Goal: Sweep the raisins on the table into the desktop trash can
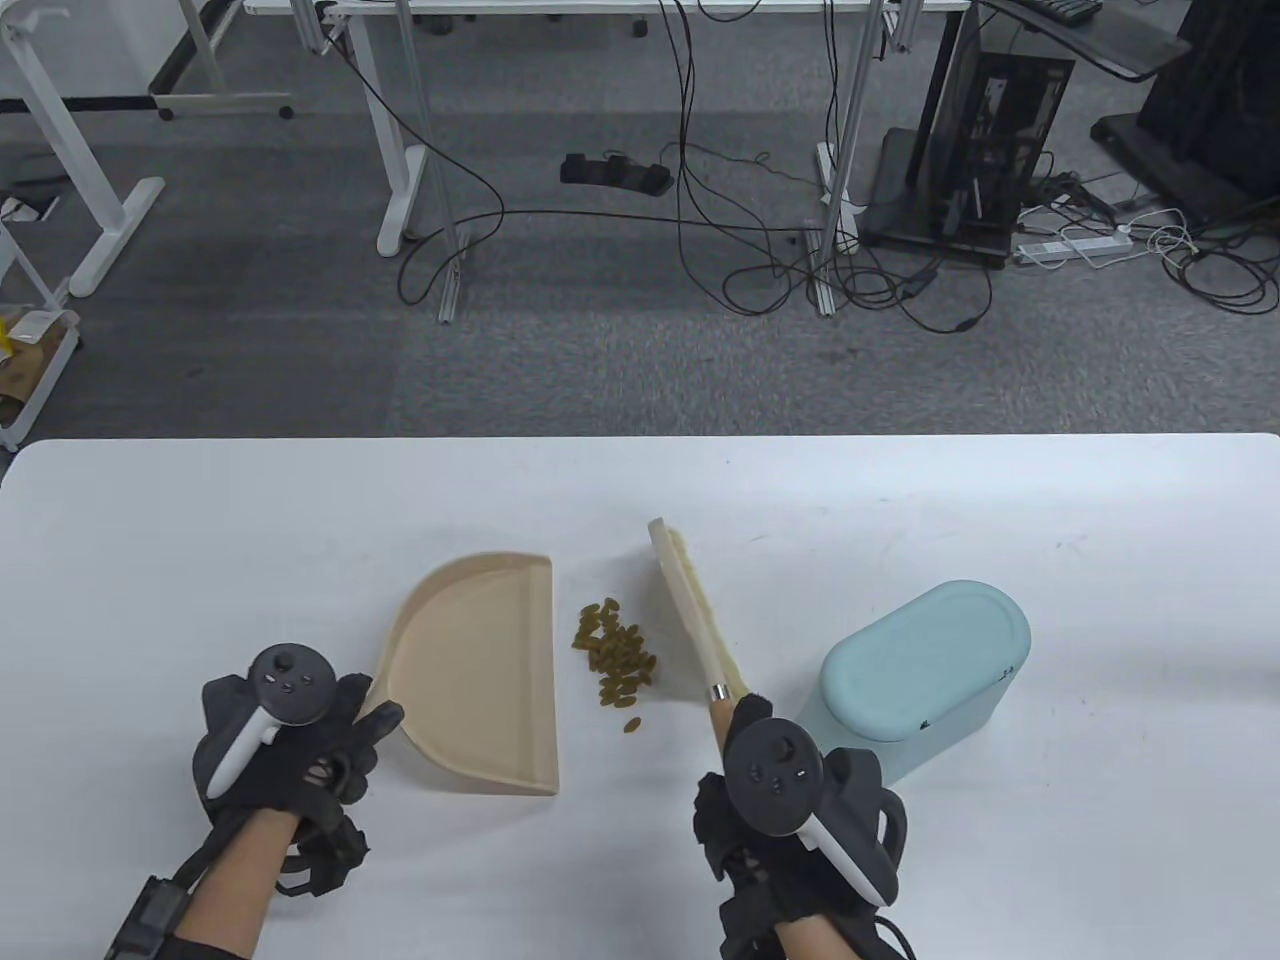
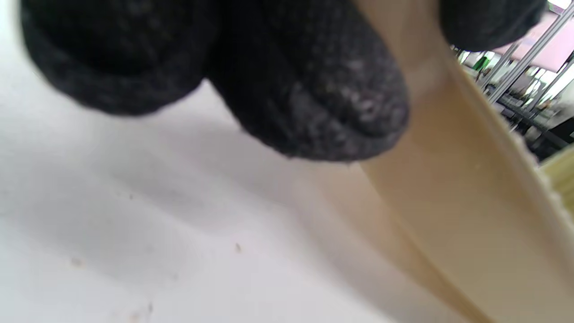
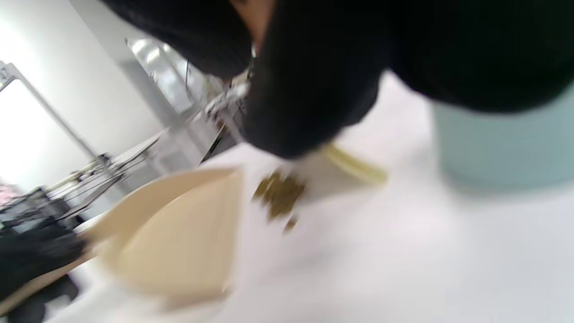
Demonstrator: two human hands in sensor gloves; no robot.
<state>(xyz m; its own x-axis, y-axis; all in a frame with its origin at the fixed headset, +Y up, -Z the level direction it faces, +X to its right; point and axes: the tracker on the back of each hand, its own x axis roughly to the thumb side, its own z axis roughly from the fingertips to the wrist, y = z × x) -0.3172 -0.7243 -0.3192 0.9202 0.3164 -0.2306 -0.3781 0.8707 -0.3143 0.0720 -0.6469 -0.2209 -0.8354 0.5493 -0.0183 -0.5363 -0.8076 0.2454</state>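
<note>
A gray carpet floor (image 1: pixel 250 330) lies behind the white tabletop (image 1: pixel 200 560). White desk legs (image 1: pixel 400 150) stand on it, with black cables (image 1: pixel 700 230), a power strip (image 1: pixel 1075 245) and a black computer (image 1: pixel 985 130).

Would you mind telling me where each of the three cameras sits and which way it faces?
Table view: above the near edge, looking down and outward; shows left hand, right hand, dustpan, raisins, brush, trash can.
Left wrist view: low under the left hand, facing along the dustpan; gloved fingers at top.
Right wrist view: low under the right hand, facing left; fingers at top.
Shared by the right wrist and table views: raisins, trash can.
</note>
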